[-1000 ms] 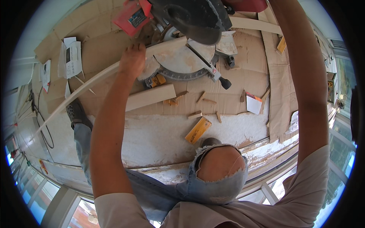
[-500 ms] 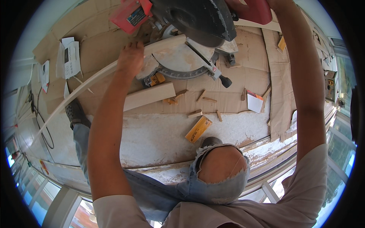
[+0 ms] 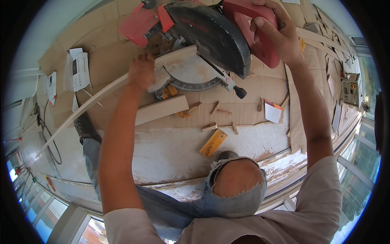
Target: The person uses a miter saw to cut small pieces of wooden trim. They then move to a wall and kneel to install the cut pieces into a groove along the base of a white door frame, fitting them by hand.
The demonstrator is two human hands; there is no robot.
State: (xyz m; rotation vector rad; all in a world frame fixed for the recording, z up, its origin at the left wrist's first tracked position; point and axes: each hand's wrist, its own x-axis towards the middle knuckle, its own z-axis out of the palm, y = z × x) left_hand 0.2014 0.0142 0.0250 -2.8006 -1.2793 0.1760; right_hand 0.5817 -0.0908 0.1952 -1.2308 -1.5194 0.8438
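My right hand (image 3: 280,38) is wrapped round the red handle (image 3: 266,53) of a mitre saw, whose black blade guard (image 3: 211,36) hangs low over the saw's table (image 3: 195,71). The blade itself is hidden. My left hand (image 3: 141,72) presses its curled fingers over a long pale wooden strip (image 3: 99,94), left of the blade guard. One end of the strip lies on the saw's table beside the guard; the other reaches far out to the left. A black-knobbed angle lever (image 3: 233,85) sticks out at the saw's front.
Brown cardboard (image 3: 252,95) covers the floor under the saw. A wooden block (image 3: 162,109), small offcuts (image 3: 215,107) and a yellow box (image 3: 213,143) lie in front. White packaging (image 3: 80,70) sits at left, a cable (image 3: 50,146) below it, more strips (image 3: 321,42) at right.
The saw's head has come down toward the table and toward me, with my right hand on its handle. My left hand stays on the strip at nearly the same place.
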